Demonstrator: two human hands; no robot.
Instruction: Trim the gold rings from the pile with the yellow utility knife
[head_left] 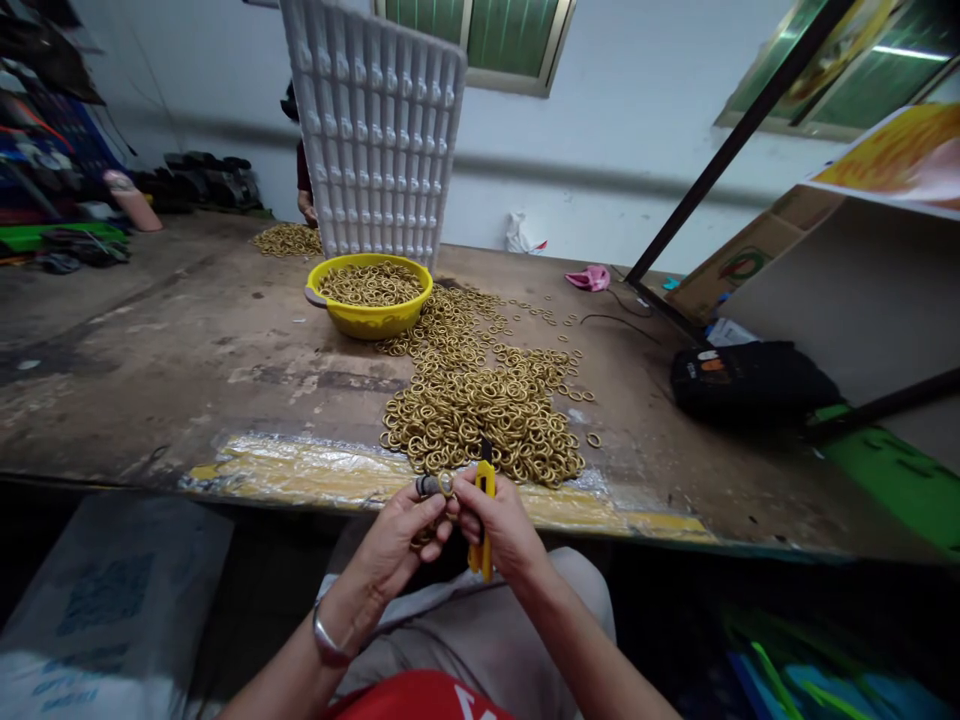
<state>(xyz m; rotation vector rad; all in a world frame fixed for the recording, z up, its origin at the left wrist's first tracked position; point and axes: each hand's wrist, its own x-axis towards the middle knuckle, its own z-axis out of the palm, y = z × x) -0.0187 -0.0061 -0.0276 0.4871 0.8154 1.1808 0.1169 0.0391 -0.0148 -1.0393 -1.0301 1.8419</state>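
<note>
At the table's near edge (300, 480), a brass ring (445, 484) is pinched in the left hand (397, 545) for steadiness while a yellow knife (484, 520) is clasped in the right hand (506, 525).

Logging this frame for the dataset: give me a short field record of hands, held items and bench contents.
left hand: fingers pinch a brass ring at the bench edge
right hand: grips a yellow utility knife, blade end up beside the ring
ring pile: loose on the workbench, just beyond both hands
yellow bowl: holds more rings
white tray: upright behind the bowl
black bag: on the right
</note>
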